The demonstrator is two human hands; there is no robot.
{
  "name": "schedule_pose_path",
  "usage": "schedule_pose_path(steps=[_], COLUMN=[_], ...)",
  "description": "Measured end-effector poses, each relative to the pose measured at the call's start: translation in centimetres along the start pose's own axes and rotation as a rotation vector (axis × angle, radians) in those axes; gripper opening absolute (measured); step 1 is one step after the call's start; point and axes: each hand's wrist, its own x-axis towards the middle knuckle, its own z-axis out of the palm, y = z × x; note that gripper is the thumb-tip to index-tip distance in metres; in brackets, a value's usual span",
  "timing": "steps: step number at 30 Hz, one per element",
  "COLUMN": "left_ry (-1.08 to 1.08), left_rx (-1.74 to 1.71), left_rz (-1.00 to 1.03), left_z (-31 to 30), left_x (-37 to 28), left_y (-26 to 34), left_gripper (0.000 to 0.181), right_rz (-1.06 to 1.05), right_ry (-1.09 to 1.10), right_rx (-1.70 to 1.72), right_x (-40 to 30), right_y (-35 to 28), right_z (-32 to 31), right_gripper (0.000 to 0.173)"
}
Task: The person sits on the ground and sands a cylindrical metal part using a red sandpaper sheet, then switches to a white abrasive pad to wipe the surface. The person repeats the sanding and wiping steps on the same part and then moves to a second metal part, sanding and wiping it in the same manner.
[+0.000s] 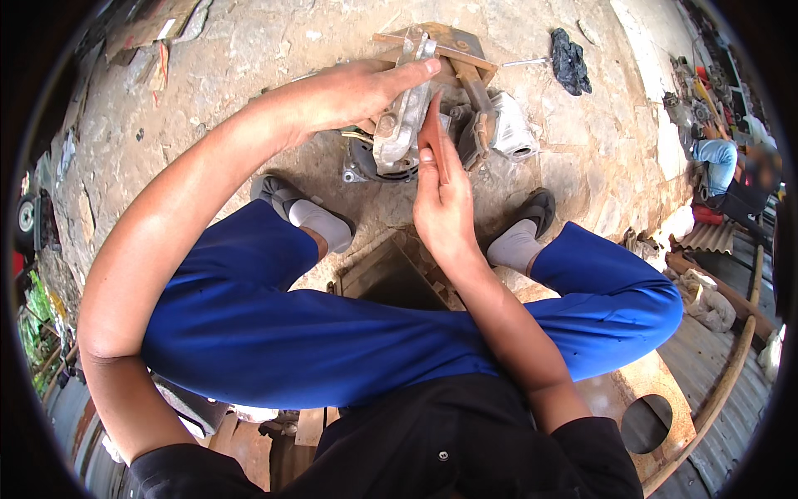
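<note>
My left hand grips a cast metal cover, which looks like an engine part and stands tilted up, with the thumb across its upper end. In my right hand is a folded piece of reddish-brown sandpaper, pinched between thumb and fingers beside the cover's right edge. Whether the sandpaper touches the metal cannot be told. Behind both hands stands a rusty metal stand. Below the cover lies a dark round metal part, partly hidden.
A part wrapped in pale plastic lies right of the stand. Farther off are a metal rod and a crumpled black plastic bag. A dark box lies between my feet. Another person sits at the far right near assorted machine parts.
</note>
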Motion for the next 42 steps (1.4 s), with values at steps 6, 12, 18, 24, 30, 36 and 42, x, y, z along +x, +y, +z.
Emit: schedule_pose_path(steps=[6,12,18,24,30,36,42], left_ry=[-0.013,-0.023,-0.016,-0.003,0.057,0.025,0.064], left_rx=[0.009,-0.025,-0.037,-0.026,0.050,0.007,-0.069], left_rz=[-0.041,-0.033,0.010,-0.055,-0.031,-0.022,0.015], left_z=[-0.2,-0.1,0.2,0.1,0.2,0.2,0.8], left_x=[-0.1,-0.2,0.1,0.3,0.0,-0.1,0.1], left_y=[0.2,0.3,0.0,0.0,0.8,0.7,0.3], left_gripper=[0.104,0.100,0.099,0.099,0.098,0.099,0.100], right_rz=[-0.110,-0.102,-0.007,-0.008,-0.223,-0.132,-0.061], right_ry=[0.024,0.048,0.028,-0.028,0.119,0.056,0.020], right_rx=[-0.040,-0.049,-0.024,-0.024,0.051,0.025,0.036], right_x=[0.1,0.1,0.2,0.7,0.7,0.5,0.6], right_y=[-0.3,-0.9,-0.4,0.5,0.3,-0.1,-0.3], right_z=[0.1,-0.3,-0.7,-0.7,0.2,-0.4,-0.5], right_gripper=[0.047,0.045,0.044,0.045,0.045,0.045,0.046])
